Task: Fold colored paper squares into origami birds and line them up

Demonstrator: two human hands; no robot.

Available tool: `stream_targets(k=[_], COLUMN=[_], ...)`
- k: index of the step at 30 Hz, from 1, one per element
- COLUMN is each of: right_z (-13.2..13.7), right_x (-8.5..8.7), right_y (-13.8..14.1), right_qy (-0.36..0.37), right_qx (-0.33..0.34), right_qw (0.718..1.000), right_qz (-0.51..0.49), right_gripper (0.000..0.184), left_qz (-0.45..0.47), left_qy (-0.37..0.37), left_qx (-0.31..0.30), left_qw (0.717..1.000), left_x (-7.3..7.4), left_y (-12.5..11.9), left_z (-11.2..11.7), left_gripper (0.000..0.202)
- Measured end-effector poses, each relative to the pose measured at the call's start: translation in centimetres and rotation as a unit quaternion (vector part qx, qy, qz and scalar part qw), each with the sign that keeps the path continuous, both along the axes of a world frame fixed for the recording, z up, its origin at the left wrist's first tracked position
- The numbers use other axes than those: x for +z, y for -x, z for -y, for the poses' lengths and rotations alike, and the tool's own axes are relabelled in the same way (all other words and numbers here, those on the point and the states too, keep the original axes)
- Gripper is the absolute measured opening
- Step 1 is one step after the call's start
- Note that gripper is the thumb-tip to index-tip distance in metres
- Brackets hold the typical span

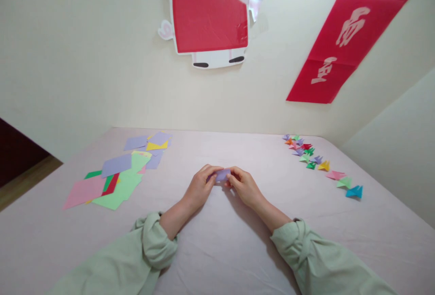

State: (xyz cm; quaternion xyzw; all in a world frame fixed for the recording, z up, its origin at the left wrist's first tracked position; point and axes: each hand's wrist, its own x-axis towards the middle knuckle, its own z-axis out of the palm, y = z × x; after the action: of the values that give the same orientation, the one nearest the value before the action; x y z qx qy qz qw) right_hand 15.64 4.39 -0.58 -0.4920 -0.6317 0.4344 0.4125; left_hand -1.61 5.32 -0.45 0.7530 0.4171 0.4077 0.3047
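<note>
A small folded piece of purple paper (223, 175) is held just above the middle of the table. My left hand (201, 186) pinches its left end between thumb and fingers. On the right end, my right hand (245, 186) grips it the same way. The fingers cover both ends, so only the middle of the paper shows, and its exact fold cannot be made out.
Loose sheets of coloured paper (117, 188) lie overlapping on the left of the cloth-covered table (210, 249). Several small folded paper figures (355, 192) form a slanting line on the right. Behind stands a wall with a red cartoon cutout (209, 14) and a red banner (351, 27).
</note>
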Motion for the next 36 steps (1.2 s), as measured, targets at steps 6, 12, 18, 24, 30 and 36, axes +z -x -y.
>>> stream_targets(k=[6, 12, 18, 24, 30, 36], right_z=[0.02, 0.05, 0.07, -0.09, -0.35, -0.38], right_x=[0.07, -0.06, 0.13, 0.17, -0.33, -0.33], right_y=[0.0, -0.14, -0.19, -0.37, -0.53, -0.43], right_qy=[0.003, -0.001, 0.006, -0.003, -0.012, -0.011], right_qx=[0.001, -0.004, -0.019, -0.041, -0.051, -0.059], right_qw=[1.0, 1.0, 1.0, 0.999, 0.997, 0.995], right_qz=[0.007, 0.006, 0.011, -0.023, -0.063, -0.079], right_gripper=[0.023, 0.023, 0.023, 0.024, 0.026, 0.026], left_qz=[-0.007, -0.007, 0.007, 0.071, 0.115, 0.149], left_qy=[-0.002, -0.004, 0.01, 0.098, 0.134, 0.152], left_qx=[-0.006, -0.003, 0.009, 0.082, 0.083, 0.086], left_qw=[1.0, 1.0, 1.0, 0.989, 0.981, 0.973], left_x=[-0.25, -0.36, -0.47, -0.65, -0.6, -0.25], left_y=[0.03, 0.04, -0.11, -0.05, -0.1, -0.21], left_z=[-0.09, -0.09, -0.08, -0.54, -0.77, -0.58], left_gripper=[0.032, 0.031, 0.031, 0.022, 0.013, 0.015])
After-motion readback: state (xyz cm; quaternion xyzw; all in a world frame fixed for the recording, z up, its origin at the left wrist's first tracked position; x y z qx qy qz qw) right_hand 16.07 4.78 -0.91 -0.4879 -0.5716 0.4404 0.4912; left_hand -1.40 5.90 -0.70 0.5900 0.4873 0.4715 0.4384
